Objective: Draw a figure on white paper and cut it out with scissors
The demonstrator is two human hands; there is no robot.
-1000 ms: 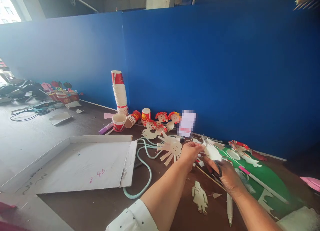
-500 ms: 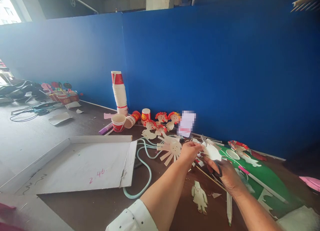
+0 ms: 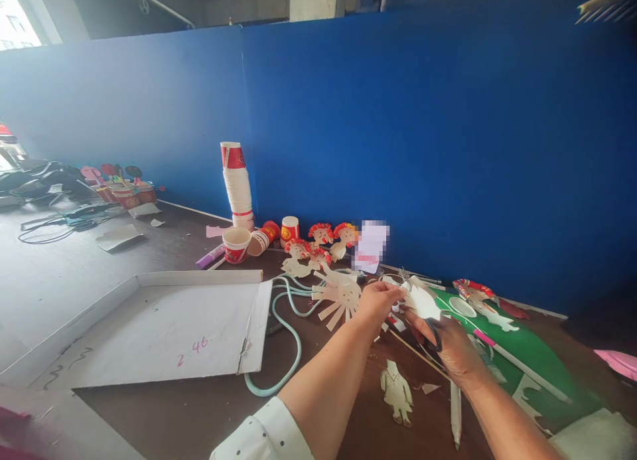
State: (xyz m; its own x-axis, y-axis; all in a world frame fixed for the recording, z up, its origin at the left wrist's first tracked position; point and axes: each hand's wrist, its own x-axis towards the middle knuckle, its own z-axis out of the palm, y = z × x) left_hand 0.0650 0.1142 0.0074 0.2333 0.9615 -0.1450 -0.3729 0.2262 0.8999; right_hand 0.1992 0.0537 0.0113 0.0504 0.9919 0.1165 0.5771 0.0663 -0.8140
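My left hand pinches a piece of white paper by its left side. Dark-handled scissors are in my right hand, just below and right of the paper; the fingers and paper hide most of the blades. Left of my left hand lies a paper cup cut into fanned strips, with a face drawn on its round base. A cut-out paper body rests on the brown table below my hands. Several finished paper figures with red curled hair lean near the wall.
A shallow white box lid takes up the left side, with a pale blue cable beside it. Behind stand a tall stack of paper cups and loose cups. A green mat, a marker and paper scraps lie at right. A blue partition closes the back.
Almost nothing differs. Both hands keep their place at the white paper, and the view has shifted very slightly.
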